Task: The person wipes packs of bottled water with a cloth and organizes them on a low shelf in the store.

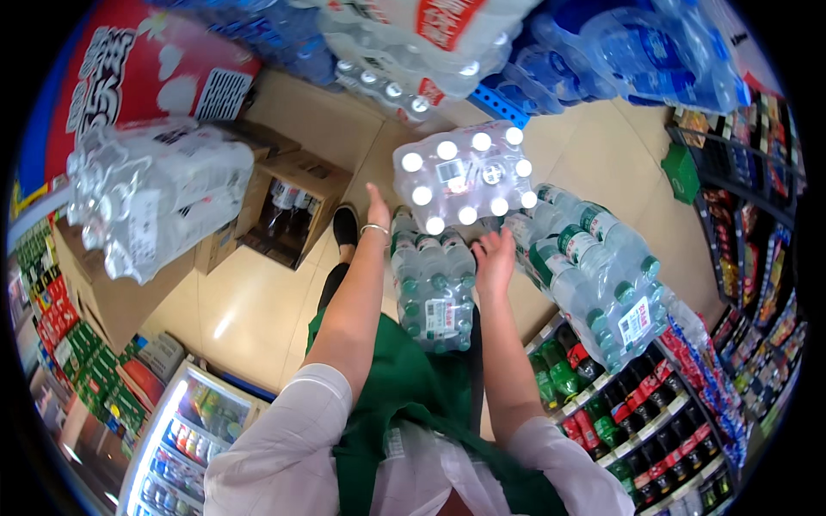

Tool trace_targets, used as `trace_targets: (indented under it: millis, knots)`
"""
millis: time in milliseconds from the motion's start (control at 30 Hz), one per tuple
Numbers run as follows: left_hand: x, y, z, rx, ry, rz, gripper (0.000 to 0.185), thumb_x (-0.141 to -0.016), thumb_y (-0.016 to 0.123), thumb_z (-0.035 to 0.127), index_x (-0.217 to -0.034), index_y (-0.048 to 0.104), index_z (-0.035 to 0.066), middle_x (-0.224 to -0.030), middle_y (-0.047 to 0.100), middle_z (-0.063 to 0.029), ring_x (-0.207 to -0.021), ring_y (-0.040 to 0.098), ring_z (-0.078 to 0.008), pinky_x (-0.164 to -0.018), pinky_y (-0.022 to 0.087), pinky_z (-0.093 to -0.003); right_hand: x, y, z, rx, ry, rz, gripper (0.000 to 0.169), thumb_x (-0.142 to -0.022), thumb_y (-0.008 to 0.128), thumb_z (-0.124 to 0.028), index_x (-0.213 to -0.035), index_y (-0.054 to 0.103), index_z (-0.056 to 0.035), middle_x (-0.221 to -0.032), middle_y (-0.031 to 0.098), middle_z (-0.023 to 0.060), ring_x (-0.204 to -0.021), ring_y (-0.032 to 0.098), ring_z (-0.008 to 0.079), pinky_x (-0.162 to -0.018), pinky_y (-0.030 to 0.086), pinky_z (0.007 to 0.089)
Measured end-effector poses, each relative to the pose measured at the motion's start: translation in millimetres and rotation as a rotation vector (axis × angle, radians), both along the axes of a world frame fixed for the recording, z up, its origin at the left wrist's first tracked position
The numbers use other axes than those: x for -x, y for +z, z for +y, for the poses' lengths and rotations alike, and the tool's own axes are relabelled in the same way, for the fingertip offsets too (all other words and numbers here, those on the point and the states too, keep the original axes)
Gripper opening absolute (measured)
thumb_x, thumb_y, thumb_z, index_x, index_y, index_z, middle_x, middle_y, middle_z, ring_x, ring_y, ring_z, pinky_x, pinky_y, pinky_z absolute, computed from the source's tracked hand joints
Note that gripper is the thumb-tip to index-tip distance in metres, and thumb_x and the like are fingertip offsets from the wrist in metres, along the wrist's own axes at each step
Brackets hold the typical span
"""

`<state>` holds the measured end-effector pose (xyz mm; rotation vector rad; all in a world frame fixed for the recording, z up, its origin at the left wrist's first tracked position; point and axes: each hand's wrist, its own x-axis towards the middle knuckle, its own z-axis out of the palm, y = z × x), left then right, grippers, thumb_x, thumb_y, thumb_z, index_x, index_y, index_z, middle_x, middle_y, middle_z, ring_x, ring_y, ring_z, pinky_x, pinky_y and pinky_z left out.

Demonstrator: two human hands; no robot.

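Observation:
My left hand (379, 208), with a bangle on its wrist, is beside the lower left side of a shrink-wrapped pack of white-capped bottles (466, 174). Its fingers are apart and hold nothing that I can see. My right hand (495, 255) is below that pack's lower right side, palm up with fingers spread. Between my forearms stands a wrapped pack of green-capped water bottles (433, 284), close to my green apron (400, 367). Taller stacked packs of green-capped bottles (590, 264) stand just right of my right hand.
Wrapped clear bottles (161, 193) lie on cardboard boxes at left, beside an open carton (290, 209). Large blue water bottles (652, 51) and white-wrapped packs (419, 45) are stacked ahead. A soda shelf (632, 413) stands lower right, a lit drinks cooler (187, 438) lower left.

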<state>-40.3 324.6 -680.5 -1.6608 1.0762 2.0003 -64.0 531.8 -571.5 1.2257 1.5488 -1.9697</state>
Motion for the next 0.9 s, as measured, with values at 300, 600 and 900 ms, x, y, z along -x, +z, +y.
trace_targets:
  millis: [300, 600, 900]
  knots:
    - [19.9, -120.6, 12.6, -0.288, 0.339, 0.213, 0.073, -0.091, 0.021, 0.063, -0.133, 0.041, 0.007, -0.130, 0.048, -0.0086, -0.117, 0.044, -0.0191, -0.101, 0.031, -0.0318, 60.7, -55.9, -15.4, 0.016, -0.144, 0.404, 0.083, -0.089, 0.056, -0.034, -0.145, 0.000, -0.0099, -0.144, 0.019, 0.0148, -0.131, 0.026, 0.0284, -0.106, 0.024, 0.0417]
    - [70.7, -114.6, 9.3, -0.115, -0.045, 0.273, 0.064, -0.093, 0.026, 0.058, -0.127, 0.046, 0.007, -0.121, 0.053, -0.0072, -0.109, 0.048, -0.0176, -0.094, 0.036, -0.0313, 43.1, -68.8, 1.6, -0.140, -0.313, 0.338, 0.059, -0.088, 0.058, -0.026, -0.133, 0.026, -0.0075, -0.132, 0.038, 0.0122, -0.118, 0.044, 0.0258, -0.094, 0.042, 0.0435]
    - [224.8, -93.5, 11.0, 0.053, -0.503, 0.617, 0.056, -0.094, 0.032, 0.053, -0.121, 0.052, 0.008, -0.113, 0.058, -0.0057, -0.101, 0.052, -0.0161, -0.087, 0.041, -0.0308, 83.5, -44.0, -26.2, -0.020, -0.548, 0.162, 0.071, -0.085, 0.060, -0.045, -0.134, 0.020, -0.0134, -0.137, 0.033, 0.0101, -0.121, 0.039, 0.0350, -0.091, 0.042, 0.0550]
